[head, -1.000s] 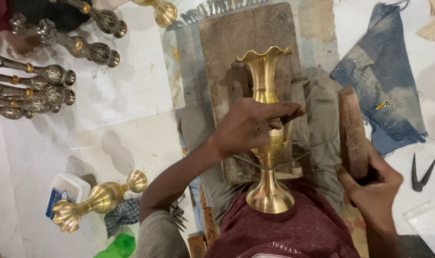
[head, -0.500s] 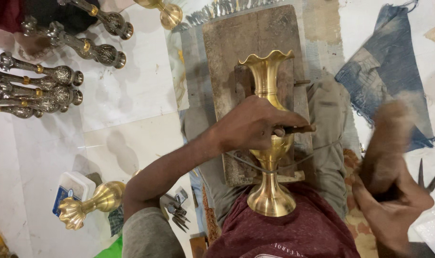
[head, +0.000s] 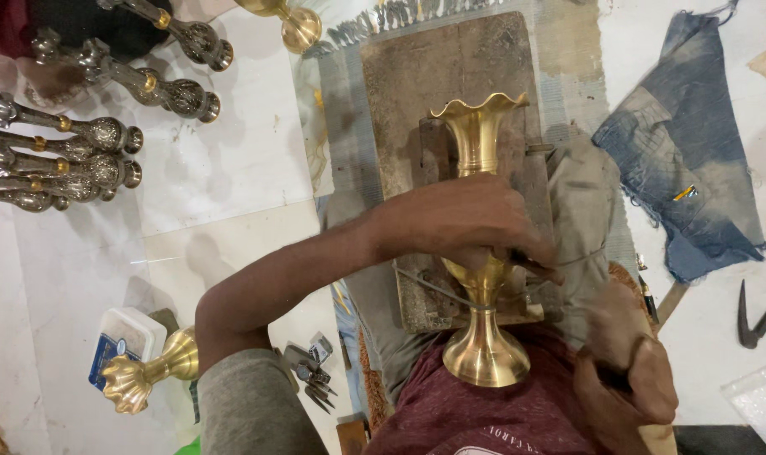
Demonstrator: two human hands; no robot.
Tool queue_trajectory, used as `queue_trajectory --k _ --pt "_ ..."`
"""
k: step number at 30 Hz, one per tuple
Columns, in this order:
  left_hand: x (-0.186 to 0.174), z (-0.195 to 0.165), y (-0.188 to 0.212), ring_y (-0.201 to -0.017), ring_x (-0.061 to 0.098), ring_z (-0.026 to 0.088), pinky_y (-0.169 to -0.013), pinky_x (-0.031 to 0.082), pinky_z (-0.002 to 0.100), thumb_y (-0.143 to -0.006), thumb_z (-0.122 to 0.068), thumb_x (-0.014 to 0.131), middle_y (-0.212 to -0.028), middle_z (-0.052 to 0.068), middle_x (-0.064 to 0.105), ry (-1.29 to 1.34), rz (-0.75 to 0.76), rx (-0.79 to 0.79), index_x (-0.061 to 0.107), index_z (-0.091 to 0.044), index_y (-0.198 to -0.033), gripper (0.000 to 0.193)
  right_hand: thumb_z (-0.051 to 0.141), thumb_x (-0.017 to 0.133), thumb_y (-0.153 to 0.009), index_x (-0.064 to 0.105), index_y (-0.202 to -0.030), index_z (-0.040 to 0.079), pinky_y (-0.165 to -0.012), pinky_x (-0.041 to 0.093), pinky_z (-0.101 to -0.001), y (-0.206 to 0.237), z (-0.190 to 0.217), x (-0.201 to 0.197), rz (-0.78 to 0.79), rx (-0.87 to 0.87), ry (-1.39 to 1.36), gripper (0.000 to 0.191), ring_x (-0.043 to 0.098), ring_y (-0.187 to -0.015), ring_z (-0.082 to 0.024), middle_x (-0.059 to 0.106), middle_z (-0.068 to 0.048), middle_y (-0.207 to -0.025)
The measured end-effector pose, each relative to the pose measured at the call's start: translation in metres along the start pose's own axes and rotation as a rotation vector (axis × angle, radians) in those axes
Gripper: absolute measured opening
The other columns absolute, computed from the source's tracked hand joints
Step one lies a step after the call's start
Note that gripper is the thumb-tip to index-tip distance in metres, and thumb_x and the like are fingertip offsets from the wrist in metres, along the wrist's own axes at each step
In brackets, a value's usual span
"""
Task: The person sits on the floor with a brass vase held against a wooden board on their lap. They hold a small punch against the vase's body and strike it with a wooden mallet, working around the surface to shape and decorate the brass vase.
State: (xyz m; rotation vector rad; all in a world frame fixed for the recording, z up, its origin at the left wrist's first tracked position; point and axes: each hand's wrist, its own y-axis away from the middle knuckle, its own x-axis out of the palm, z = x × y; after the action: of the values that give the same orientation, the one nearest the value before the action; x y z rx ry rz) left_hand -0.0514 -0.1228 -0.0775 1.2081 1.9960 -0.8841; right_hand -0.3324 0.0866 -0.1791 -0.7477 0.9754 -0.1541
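Note:
A polished brass vase (head: 478,139) with a ruffled mouth lies along a worn wooden board (head: 433,84) on my lap, its round foot (head: 485,358) toward me. My left hand (head: 467,221) wraps over the vase's belly and pinches a thin metal punch (head: 536,263) against it. My right hand (head: 637,375), blurred at the lower right, grips a brown wooden mallet (head: 606,318) whose head sits close to the punch's end. A wire loops around the vase's waist.
Several dark, brass-banded vases (head: 105,135) lie in a row at the left. Another brass vase (head: 147,371) and a white box (head: 126,337) are at lower left, small metal tools (head: 311,375) beside my arm. A blue cloth (head: 686,185) and black pincers (head: 753,316) lie on the right.
My right hand swung the mallet out to the right, then brought it down and in toward the punch. My left hand has stayed on the vase.

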Motion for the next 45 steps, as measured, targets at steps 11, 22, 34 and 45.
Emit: queue_trajectory --k 11,22,34,45 --pt "-0.009 0.001 0.010 -0.064 0.067 0.010 -0.059 0.048 0.035 -0.093 -0.046 0.076 -0.081 -0.004 0.076 0.098 0.071 -0.066 0.075 -0.024 -0.120 0.035 -0.012 0.075 -0.076 0.062 -0.109 -0.002 -0.071 0.052 -0.0348 0.000 0.004 -0.003 0.012 0.411 -0.189 0.036 0.065 -0.082 -0.029 0.065 -0.023 -0.098" --pt "0.020 -0.037 0.050 -0.087 0.079 0.013 -0.076 0.063 0.028 -0.091 -0.032 0.080 -0.104 0.001 0.079 0.121 -0.518 -0.327 0.068 -0.020 -0.133 0.046 -0.004 0.075 -0.071 0.062 -0.137 0.002 -0.069 0.057 -0.0278 -0.126 -0.036 -0.060 0.581 0.400 -0.284 0.068 0.071 -0.085 -0.022 0.062 -0.022 -0.120" --pt "0.044 -0.058 0.053 -0.097 0.081 0.019 -0.089 0.067 0.030 -0.086 -0.004 0.070 -0.115 0.011 0.078 0.202 -0.818 -0.502 0.066 -0.005 -0.134 0.048 -0.004 0.072 -0.083 0.044 -0.162 0.026 -0.053 0.059 -0.0334 -0.215 -0.031 -0.049 0.913 0.530 -0.113 0.089 0.069 -0.061 -0.024 0.066 -0.008 -0.116" --pt "0.089 -0.074 0.043 -0.087 0.079 0.021 -0.075 0.066 0.031 -0.092 0.005 0.060 -0.102 0.014 0.079 -0.026 -1.231 -0.649 0.072 0.002 -0.117 0.028 -0.006 0.069 -0.073 0.044 -0.158 0.027 -0.069 0.058 -0.0299 -0.263 -0.036 -0.041 0.930 0.108 -0.121 0.095 0.072 -0.079 -0.015 0.069 -0.006 -0.112"
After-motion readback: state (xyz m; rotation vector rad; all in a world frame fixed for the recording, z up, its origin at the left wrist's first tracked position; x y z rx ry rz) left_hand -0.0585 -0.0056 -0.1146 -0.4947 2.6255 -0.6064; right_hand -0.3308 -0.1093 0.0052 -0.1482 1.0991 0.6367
